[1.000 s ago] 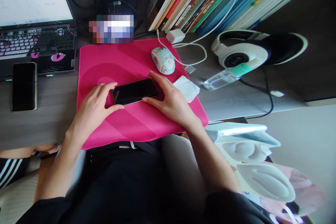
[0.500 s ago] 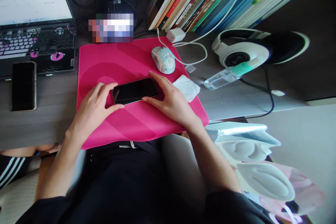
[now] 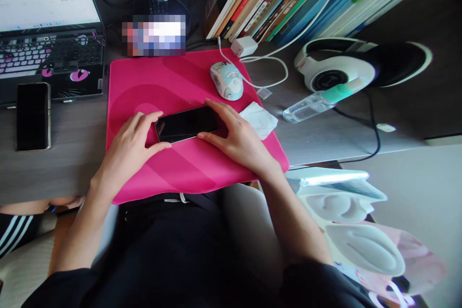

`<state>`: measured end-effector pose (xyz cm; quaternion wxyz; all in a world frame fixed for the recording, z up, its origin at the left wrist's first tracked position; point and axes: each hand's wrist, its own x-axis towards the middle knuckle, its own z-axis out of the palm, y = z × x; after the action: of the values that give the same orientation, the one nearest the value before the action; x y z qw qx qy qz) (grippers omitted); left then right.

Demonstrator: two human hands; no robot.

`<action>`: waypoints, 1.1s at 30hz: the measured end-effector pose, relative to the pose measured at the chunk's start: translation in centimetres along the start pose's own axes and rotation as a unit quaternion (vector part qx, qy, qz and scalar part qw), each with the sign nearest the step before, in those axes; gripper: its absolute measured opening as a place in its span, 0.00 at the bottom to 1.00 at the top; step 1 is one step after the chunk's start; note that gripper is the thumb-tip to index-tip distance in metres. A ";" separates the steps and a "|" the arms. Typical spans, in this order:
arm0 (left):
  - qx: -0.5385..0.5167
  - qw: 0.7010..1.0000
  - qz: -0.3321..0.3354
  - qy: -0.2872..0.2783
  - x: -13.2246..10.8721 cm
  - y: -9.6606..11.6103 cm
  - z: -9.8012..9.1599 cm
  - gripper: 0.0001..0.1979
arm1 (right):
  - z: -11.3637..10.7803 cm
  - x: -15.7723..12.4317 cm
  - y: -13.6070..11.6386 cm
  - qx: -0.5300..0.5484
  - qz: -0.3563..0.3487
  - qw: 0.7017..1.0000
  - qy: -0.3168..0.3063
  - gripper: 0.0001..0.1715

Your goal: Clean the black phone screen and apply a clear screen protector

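A black phone (image 3: 186, 124) lies screen-up on a bright pink mat (image 3: 173, 168) on the grey desk (image 3: 54, 168). My left hand (image 3: 128, 151) grips its left end, thumb below and fingers above. My right hand (image 3: 236, 137) holds its right end the same way, fingers curved round the edge. Both hands rest on the mat.
A second dark phone (image 3: 33, 115) lies at the left by a laptop (image 3: 50, 53). A patterned mouse (image 3: 226, 81), a crumpled tissue (image 3: 259, 119), a clear spray bottle (image 3: 317, 101), white headphones (image 3: 339, 70), a charger (image 3: 244, 46) and a row of books (image 3: 288, 0) stand behind and right.
Both hands and the phone stay as they were; only the view has shifted slightly.
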<state>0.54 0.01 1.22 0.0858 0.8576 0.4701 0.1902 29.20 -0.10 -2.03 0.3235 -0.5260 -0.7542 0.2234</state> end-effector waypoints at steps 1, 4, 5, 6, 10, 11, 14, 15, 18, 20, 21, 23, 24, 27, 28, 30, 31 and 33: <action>0.002 1.000 -0.001 -0.002 0.0 0.0 0.0 0.30 | 0.0 0.0 0.0 -0.003 -0.001 1.000 0.001 0.42; 0.005 1.000 -0.001 -0.006 -0.1 0.1 0.0 0.30 | 0.0 0.0 0.0 -0.007 -0.002 1.000 0.000 0.41; 0.005 1.000 -0.001 -0.007 -0.1 0.1 0.1 0.30 | 0.0 0.0 0.0 -0.007 -0.002 1.000 -0.001 0.41; 0.003 1.000 -0.002 -0.008 -0.1 0.0 0.1 0.30 | 0.0 0.0 0.0 -0.007 -0.001 1.000 -0.001 0.40; -0.005 1.000 -0.002 -0.007 -0.1 0.0 0.1 0.30 | -0.1 0.0 -0.1 -0.005 -0.003 1.000 -0.005 0.39; -0.007 1.000 -0.004 -0.006 -0.2 0.0 0.0 0.30 | -0.1 0.0 -0.1 -0.005 -0.005 1.000 -0.006 0.39; -0.011 1.000 -0.008 -0.007 -0.2 0.1 -0.1 0.30 | -0.1 0.0 -0.1 -0.005 -0.008 1.000 -0.009 0.39; -0.012 1.000 -0.009 -0.006 -0.2 0.1 -0.1 0.30 | -0.1 0.0 -0.2 -0.006 -0.008 1.000 -0.009 0.39; -0.017 1.000 -0.008 -0.003 -0.2 0.1 0.0 0.31 | -0.1 0.0 -0.2 -0.004 -0.005 1.000 -0.011 0.38; -0.022 1.000 -0.010 -0.003 -0.2 0.0 0.1 0.31 | -0.1 0.0 -0.2 -0.003 -0.004 1.000 -0.011 0.38; -0.024 1.000 -0.011 -0.002 -0.2 0.0 0.1 0.31 | -0.1 0.0 -0.2 -0.003 -0.004 1.000 -0.011 0.38; -0.025 1.000 -0.014 -0.002 -0.1 -0.1 0.1 0.31 | -0.2 0.0 -0.2 -0.003 -0.004 1.000 -0.011 0.37; -0.025 1.000 -0.015 -0.002 -0.1 -0.1 0.1 0.31 | -0.2 0.1 -0.3 -0.003 -0.004 1.000 -0.011 0.37; -0.026 1.000 -0.015 -0.002 -0.1 -0.1 0.1 0.31 | -0.2 0.1 -0.4 -0.003 -0.003 1.000 -0.010 0.36; -0.027 1.000 -0.015 -0.002 -0.1 -0.1 0.1 0.30 | -0.2 0.1 -0.4 -0.003 -0.002 1.000 -0.010 0.36; -0.029 0.999 -0.015 -0.003 0.0 0.0 0.1 0.30 | -0.2 0.1 -0.4 -0.003 -0.001 1.000 -0.011 0.36; -0.028 0.999 -0.016 -0.003 0.0 0.0 0.1 0.30 | -0.2 0.2 -0.4 -0.002 -0.002 1.000 -0.011 0.36; -0.024 1.000 -0.019 -0.007 0.0 0.0 0.1 0.31 | -0.2 0.2 -0.5 -0.001 -0.003 1.000 -0.011 0.36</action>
<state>0.56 -0.03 1.15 0.1130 0.8476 0.4808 0.1942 29.03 -0.13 -1.50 0.3153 -0.5218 -0.7595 0.2270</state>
